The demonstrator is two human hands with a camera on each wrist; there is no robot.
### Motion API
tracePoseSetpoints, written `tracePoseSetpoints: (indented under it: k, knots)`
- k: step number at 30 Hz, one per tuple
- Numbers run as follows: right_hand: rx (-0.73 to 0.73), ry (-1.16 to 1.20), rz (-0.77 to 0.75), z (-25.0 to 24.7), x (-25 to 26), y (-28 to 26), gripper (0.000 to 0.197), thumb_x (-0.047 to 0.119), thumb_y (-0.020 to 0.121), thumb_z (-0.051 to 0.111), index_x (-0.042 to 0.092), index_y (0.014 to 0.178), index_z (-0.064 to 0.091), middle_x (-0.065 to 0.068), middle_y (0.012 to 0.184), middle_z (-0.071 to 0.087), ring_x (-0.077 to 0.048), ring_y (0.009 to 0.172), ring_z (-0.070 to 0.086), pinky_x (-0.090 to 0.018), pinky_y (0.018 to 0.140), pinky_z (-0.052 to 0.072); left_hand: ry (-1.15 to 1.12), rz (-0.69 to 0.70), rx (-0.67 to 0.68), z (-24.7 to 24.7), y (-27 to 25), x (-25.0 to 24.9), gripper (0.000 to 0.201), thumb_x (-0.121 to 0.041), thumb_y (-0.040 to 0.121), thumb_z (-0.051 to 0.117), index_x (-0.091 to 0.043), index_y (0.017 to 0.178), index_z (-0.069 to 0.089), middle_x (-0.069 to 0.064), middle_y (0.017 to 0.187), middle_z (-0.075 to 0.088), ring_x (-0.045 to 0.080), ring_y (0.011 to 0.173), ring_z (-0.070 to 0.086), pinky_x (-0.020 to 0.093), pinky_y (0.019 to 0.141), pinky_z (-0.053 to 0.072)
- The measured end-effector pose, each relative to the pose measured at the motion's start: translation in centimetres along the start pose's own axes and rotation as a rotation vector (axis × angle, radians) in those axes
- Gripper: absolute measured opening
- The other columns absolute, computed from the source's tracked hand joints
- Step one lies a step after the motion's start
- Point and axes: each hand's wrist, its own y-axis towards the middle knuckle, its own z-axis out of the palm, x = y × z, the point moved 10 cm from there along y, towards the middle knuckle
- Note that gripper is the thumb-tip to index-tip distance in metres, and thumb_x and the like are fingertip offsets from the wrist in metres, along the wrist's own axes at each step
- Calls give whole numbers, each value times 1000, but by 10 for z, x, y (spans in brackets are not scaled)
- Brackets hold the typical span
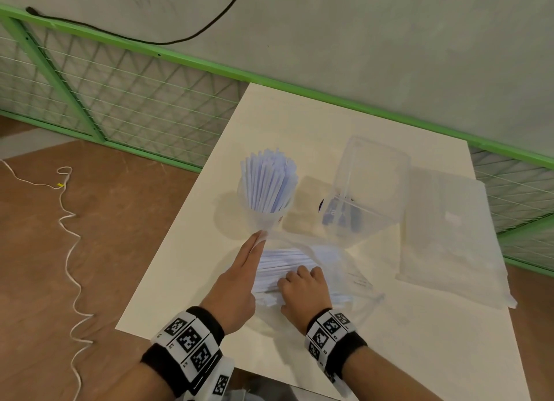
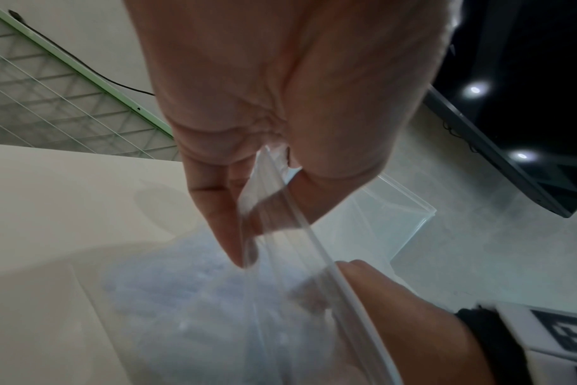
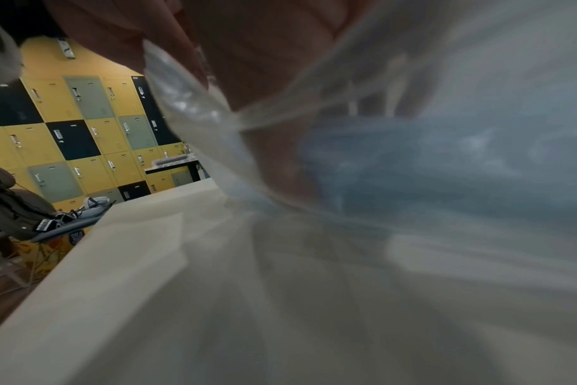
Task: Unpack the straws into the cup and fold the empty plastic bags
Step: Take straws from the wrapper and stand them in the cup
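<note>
Both hands are right up front, wrists wrapped in black bands with checkered marker blocks. Left hand (image 1: 236,283) reaches forward with fingers long and straight, yet the left wrist view shows thumb and forefinger (image 2: 221,221) nipping the clear rim of the plastic bag (image 1: 335,268), lifting that edge off the counter (image 1: 389,355). Right hand (image 1: 302,289) is tucked inside the bag's mouth, fingers curled down over the straws (image 1: 278,265) lying flat in there, a white-and-pale-blue bundle running across the bag. How firmly it grips them, I cannot tell: the right wrist view is mostly blurred film and a bluish mass.

Just beyond the left fingertips stands the cup (image 1: 263,211), clear, upright, already packed with straws fanning upward. To its right sits a clear square container (image 1: 371,175) with something dark and bluish behind its lower part, too blurred to name. Further right, a flat stack of clear bags (image 1: 449,238) lies on the counter's right edge, overhanging it slightly.

Past the counter, a green-framed wire fence (image 1: 120,100) runs along a grey wall, a black cable (image 1: 150,40) draped above it. A white cord (image 1: 70,235) snakes over the brown floor on the left.
</note>
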Motion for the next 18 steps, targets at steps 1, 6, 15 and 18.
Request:
tracePoseSetpoints:
  k: [1,6,15,18]
  knots:
    - [6,3,-3,0,1,0,34,23,31,86,22,51,58,5,50,52,-21,55,54,-36,57,46,-3,0,2,0,0,0,106,19,75,44,-36,153,-3,-31,155,-15,9,120,47,26,89,52]
    - [-4,-4,-22,2,6,-4,34,21,33,85,22,53,58,5,50,51,-21,53,53,-35,55,44,-9,20,-5,0,0,1,107,19,74,44,-34,154,-1,-30,156,-13,9,130,42,29,94,51]
    - [-32,4,-2,2,6,-6,35,20,36,85,24,61,61,6,52,54,-20,54,54,-34,55,44,4,39,-26,0,1,1,106,20,74,42,-33,154,-1,-30,156,-13,7,135,37,29,95,51]
    - [-14,-8,11,1,6,-5,31,19,37,84,23,60,63,4,56,55,-21,57,55,-37,55,45,9,34,-18,0,1,2,106,20,73,42,-34,154,-1,-31,156,-14,8,132,40,32,93,52]
